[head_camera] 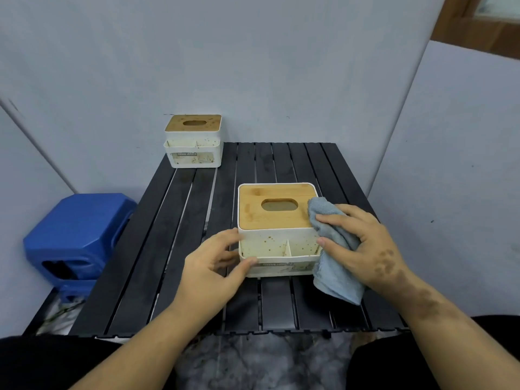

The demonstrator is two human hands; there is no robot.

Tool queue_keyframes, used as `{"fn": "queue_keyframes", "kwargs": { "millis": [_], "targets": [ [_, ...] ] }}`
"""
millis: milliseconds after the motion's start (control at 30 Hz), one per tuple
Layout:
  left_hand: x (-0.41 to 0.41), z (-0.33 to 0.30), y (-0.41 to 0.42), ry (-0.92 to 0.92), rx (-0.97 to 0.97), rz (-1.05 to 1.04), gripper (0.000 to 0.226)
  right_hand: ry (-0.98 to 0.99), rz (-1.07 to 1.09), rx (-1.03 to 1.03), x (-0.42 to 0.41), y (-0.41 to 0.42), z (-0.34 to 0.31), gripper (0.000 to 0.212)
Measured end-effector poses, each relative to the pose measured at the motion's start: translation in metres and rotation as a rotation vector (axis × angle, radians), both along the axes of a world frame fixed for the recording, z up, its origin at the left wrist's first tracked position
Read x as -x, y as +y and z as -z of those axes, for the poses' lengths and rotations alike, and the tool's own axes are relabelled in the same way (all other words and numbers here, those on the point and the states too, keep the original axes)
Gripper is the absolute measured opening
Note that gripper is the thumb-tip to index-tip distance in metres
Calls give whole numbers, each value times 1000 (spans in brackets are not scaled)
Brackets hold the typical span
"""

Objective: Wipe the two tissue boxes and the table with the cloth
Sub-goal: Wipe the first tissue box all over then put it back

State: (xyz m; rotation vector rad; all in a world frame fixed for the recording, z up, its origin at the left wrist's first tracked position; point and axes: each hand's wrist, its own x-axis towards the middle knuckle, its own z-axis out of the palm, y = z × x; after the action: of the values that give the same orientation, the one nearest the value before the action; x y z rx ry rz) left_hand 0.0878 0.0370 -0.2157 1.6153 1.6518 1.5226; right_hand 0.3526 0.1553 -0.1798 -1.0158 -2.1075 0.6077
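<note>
A person's right hand [365,246] has its grip curled round a blue-grey cloth [333,249], pressing it against the right edge of the near tissue box [277,229], while the left hand [216,266] steadies the box's front left corner with thumb and fingers bent around it. The box, white with a wooden lid and brown spots on its front, stands mid-counter between the two hands. A second spotted tissue box [193,142] sits well apart at the far left corner of the black slatted counter [174,220], with a blue stool [76,235] beside it on the left.
</note>
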Motion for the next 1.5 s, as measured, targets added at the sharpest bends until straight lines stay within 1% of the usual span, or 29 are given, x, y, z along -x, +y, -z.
{"fn": "queue_keyframes", "kwargs": {
  "millis": [67,133,167,233,333,367,400,500,600,667,733,800,867,933,1000,1067,1100,1167,1200,1300,1333,1433,1500],
  "targets": [
    [11,-14,1,125,-1,-77,50,-5,-24,8,-3,3,-2,42],
    [24,-30,10,322,-67,-91,50,-13,-51,12,-5,5,-3,42],
    [30,-39,16,408,-84,-46,48,-17,-63,16,-6,6,-3,42],
    [37,-56,29,556,-54,83,50,-15,-84,32,-8,9,-4,43],
    [33,-68,41,796,73,268,70,33,-90,69,-9,14,-4,42],
    [31,-67,43,862,108,301,76,54,-86,76,-9,14,-3,42],
    [30,-64,44,889,133,320,79,68,-77,78,-8,13,-2,42],
    [36,-61,49,798,165,348,78,42,-91,13,-7,0,-3,38],
    [50,-60,51,691,208,317,77,-34,-192,-40,-9,-8,-19,35],
    [50,-53,44,554,259,239,83,1,-205,-38,-10,0,-38,34],
    [38,-41,33,356,269,107,86,-8,-190,-79,-6,17,-63,32],
    [19,-30,24,137,225,-35,75,-115,-192,-78,7,40,-80,32],
    [5,-21,19,1,200,-112,62,-219,-219,-39,25,60,-86,30],
    [0,-11,18,-58,178,-138,51,-282,-243,30,37,70,-80,29],
    [6,-5,22,-93,186,-134,42,-333,-240,47,42,70,-70,32],
    [15,-6,28,-160,245,-113,41,-342,-208,7,43,64,-63,37],
    [19,-7,31,-199,266,-94,45,-350,-199,-16,43,58,-60,37],
    [23,-7,33,-235,302,-65,61,-374,-175,-65,39,46,-55,30],
    [24,-5,33,-237,325,-56,65,-376,-174,-78,36,41,-54,26],
    [24,3,28,-164,388,1,54,-322,-165,-17,30,42,-62,20],
    [24,4,27,-121,412,21,56,-306,-148,2,30,47,-64,20],
    [22,0,29,-12,452,36,74,-309,-126,55,33,56,-60,25],
    [18,0,30,8,427,9,75,-274,-126,81,34,55,-52,26]
  ]
}}
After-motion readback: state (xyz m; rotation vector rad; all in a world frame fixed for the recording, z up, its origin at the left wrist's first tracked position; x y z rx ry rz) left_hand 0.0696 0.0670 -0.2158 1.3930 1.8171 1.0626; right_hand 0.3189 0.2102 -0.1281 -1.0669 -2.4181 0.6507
